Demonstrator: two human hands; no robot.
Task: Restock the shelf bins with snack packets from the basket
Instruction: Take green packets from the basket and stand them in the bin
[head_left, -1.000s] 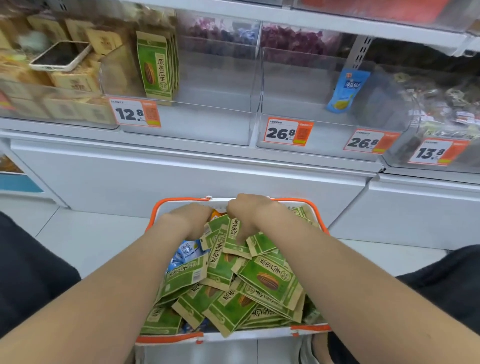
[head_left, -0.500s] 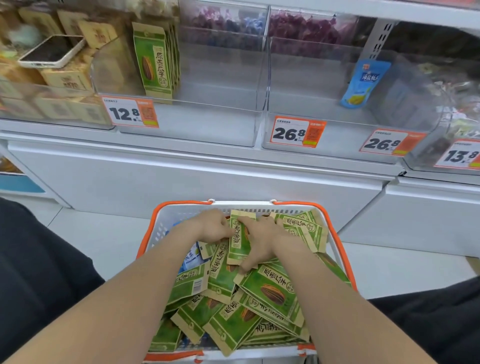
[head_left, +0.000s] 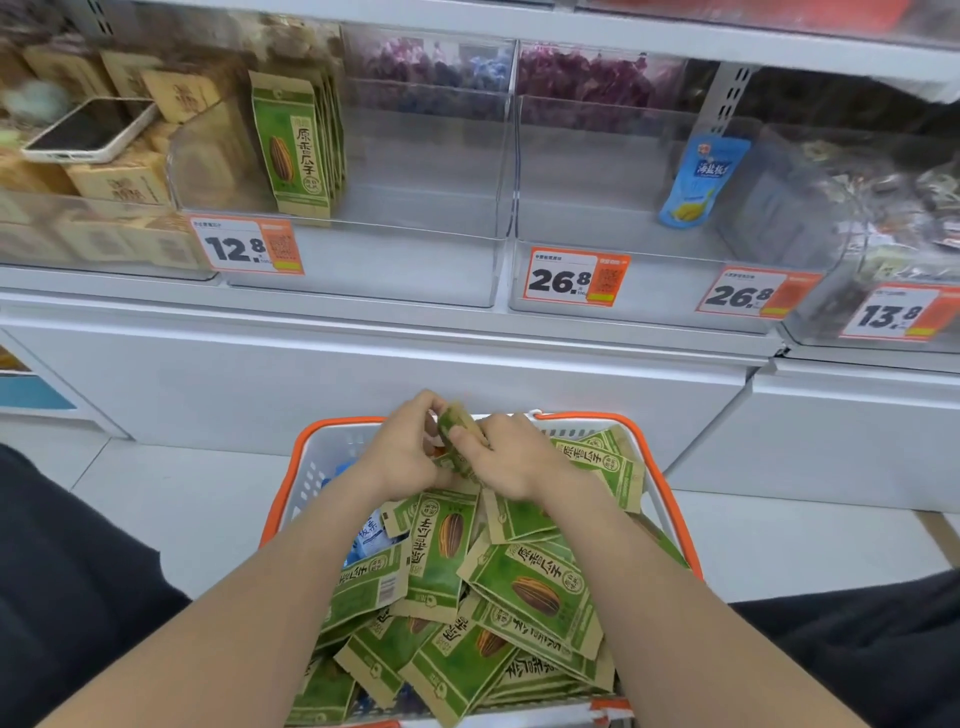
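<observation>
The middle bin (head_left: 389, 280) is open on top, and most of its floor lies bare to the right of the upright green packets (head_left: 291, 145) standing against its left wall. Its low front wall and the upper shelf (head_left: 519, 23) bound the opening. A clear divider (head_left: 511, 156) parts it from the next bin (head_left: 660, 296), bare but for a blue pouch (head_left: 696, 182) leaning at the back right. The left bin (head_left: 78, 249) is heaped with brown packets (head_left: 119, 182) with a phone (head_left: 88, 130) on top. The basket (head_left: 657, 467) is piled to its rim
</observation>
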